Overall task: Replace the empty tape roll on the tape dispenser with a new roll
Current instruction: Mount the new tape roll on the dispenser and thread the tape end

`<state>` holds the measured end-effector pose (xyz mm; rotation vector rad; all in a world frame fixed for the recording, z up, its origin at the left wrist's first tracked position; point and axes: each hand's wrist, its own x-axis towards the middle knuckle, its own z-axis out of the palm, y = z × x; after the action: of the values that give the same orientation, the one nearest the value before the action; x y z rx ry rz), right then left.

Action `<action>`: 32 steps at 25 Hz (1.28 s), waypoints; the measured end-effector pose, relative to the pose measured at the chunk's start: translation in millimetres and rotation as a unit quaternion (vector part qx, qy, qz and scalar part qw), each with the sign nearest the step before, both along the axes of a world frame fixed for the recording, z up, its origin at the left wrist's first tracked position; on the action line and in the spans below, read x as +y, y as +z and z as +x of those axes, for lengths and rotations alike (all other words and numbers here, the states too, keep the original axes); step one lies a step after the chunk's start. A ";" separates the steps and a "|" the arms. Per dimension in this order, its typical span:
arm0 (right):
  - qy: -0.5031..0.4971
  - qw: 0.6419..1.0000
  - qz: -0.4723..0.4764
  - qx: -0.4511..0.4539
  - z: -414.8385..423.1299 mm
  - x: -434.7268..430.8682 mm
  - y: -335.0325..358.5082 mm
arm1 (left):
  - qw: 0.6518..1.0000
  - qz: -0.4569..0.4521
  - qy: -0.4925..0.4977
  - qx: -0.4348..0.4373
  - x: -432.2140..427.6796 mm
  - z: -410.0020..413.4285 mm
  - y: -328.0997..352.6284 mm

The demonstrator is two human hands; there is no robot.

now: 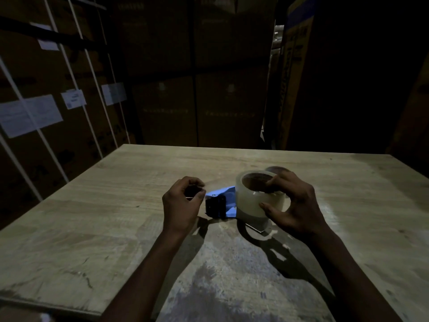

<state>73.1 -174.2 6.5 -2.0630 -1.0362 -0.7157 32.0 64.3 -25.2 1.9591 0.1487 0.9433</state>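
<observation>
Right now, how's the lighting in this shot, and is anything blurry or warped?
Head view: dim overall, with light pooled on the table around the hands; stacked boxes behind fall into near darkness. The left hand and right hand cast hard shadows toward the camera. The tape roll and blue dispenser stay readable. Wide-angle bending shows at the edges.

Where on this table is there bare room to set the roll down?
Bare wood lies left of the left hand, toward the table edge, and right of the right hand. The far strip is open too. It is crowded around the dispenser and tape roll.
</observation>
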 end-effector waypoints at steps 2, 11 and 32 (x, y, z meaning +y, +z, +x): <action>-0.003 1.000 -0.008 0.007 1.6 0.7 -1.5 | 1.000 0.008 0.002 0.000 -2.5 0.5 1.2; 0.008 1.000 -0.020 0.011 2.8 2.5 -4.4 | 0.998 0.049 -0.022 0.013 -5.9 -5.7 5.3; 0.001 0.997 -0.075 0.029 -7.1 10.1 -0.1 | 0.992 0.092 -0.061 0.064 -1.0 -12.9 10.4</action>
<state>66.0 -164.1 6.4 -2.1970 -1.0871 -0.5902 19.2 63.3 -14.8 2.1733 0.0140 0.7747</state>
